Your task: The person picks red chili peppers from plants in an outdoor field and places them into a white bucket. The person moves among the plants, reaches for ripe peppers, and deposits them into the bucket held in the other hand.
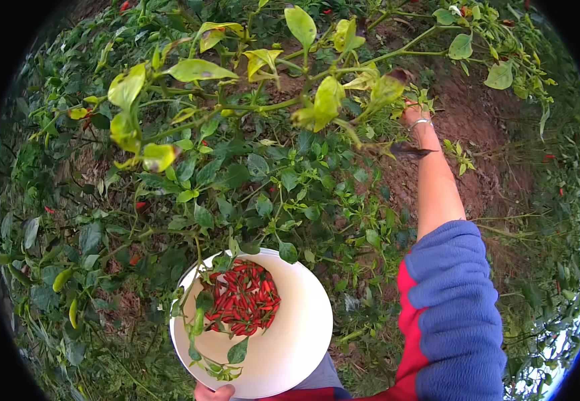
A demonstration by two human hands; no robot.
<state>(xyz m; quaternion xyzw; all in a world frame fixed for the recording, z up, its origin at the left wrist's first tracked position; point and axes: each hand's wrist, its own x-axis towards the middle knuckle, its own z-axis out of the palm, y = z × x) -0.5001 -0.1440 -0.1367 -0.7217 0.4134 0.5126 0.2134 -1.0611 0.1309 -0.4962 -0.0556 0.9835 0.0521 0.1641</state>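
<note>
A white plastic bucket [305,331] is tilted before me, with a heap of small red chili peppers [245,301] at its bottom. My left hand [213,392] grips the bucket's near rim; the thumb shows over the edge. At the far right my right arm is stretched out among the plants. My right hand [414,114], a bracelet at its wrist, is partly covered by the leaves of a chili plant [423,100]. A bit of red shows by its fingers, but what they hold is too small to tell. One leafy sprig [237,352] hangs over the bucket's opening.
A pepper branch with yellowing leaves [270,106] crosses the view above the bucket. Green peppers [62,279] hang at the left, with scattered red ones among dense foliage. Bare reddish soil [470,115] lies around my right forearm.
</note>
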